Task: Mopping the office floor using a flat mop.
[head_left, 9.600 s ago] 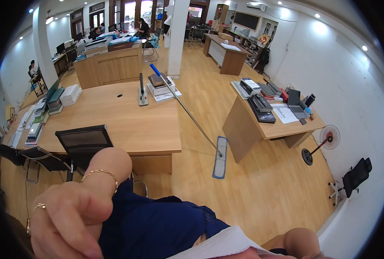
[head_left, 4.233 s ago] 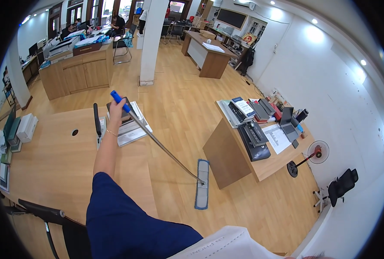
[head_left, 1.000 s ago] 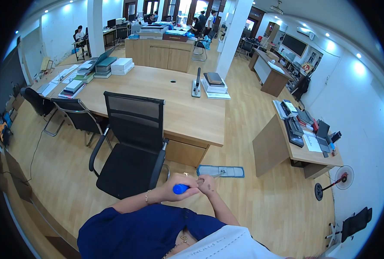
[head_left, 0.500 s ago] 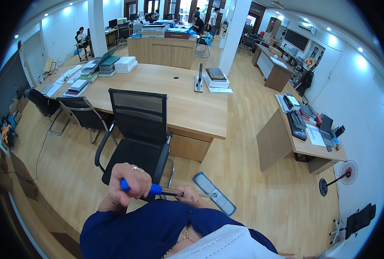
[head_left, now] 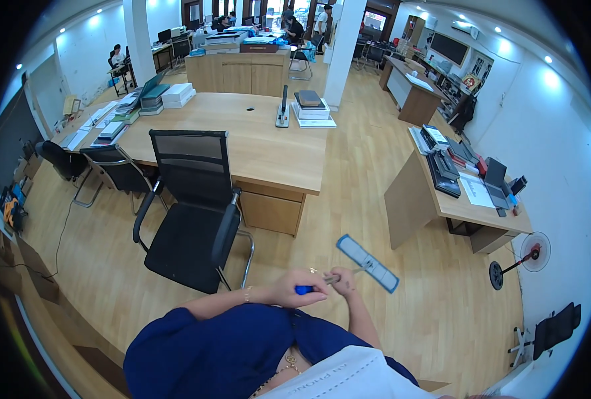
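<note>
A flat mop rests on the wooden floor ahead and to my right, its long blue-edged mop head (head_left: 367,263) lying slantwise. The pole slopes from the head back toward my body. Around the blue grip at its top end, my left hand (head_left: 298,287) is closed. Just beyond it, my right hand (head_left: 341,281) wraps the metal part of the pole. Both hands are close together in front of my chest, and they cover much of the handle.
A black office chair (head_left: 192,233) stands left of my hands, before a large wooden desk (head_left: 249,143) with books. To the right are a smaller desk (head_left: 408,199) with a laptop, a standing fan (head_left: 496,275) and another chair (head_left: 556,330). A cable (head_left: 58,243) crosses the floor at left.
Both hands have moved right, and the left has come down and closer to the right. The mop head has slid forward and to the right across the floor.
</note>
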{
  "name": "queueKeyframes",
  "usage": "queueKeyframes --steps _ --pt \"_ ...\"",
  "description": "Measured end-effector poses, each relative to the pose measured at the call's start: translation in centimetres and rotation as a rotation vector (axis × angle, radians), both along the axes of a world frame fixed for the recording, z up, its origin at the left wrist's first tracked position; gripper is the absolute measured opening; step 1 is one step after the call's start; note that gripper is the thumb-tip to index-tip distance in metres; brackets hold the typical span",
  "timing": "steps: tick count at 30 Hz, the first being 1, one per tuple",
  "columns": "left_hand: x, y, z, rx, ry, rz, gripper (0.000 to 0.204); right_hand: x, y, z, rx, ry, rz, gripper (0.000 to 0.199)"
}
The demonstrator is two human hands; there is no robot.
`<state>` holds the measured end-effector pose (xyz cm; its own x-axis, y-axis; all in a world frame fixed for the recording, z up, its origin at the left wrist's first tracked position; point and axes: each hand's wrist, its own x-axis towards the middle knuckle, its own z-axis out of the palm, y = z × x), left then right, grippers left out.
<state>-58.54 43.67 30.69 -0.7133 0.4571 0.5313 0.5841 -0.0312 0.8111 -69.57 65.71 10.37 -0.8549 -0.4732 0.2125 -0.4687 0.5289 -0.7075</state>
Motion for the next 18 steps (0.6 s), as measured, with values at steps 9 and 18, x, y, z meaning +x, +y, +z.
queueKeyframes --steps 9,18 --pt "-2.4 7.1 -2.4 0.061 0.005 -0.105 0.003 -0.3 7.7 -1.4 0.086 0.000 -0.142 0.029" --pt "-2.8 -4.5 8.2 0.033 -0.251 -0.239 0.008 6.2 -3.2 4.4 0.088 -0.016 -0.361 0.031"
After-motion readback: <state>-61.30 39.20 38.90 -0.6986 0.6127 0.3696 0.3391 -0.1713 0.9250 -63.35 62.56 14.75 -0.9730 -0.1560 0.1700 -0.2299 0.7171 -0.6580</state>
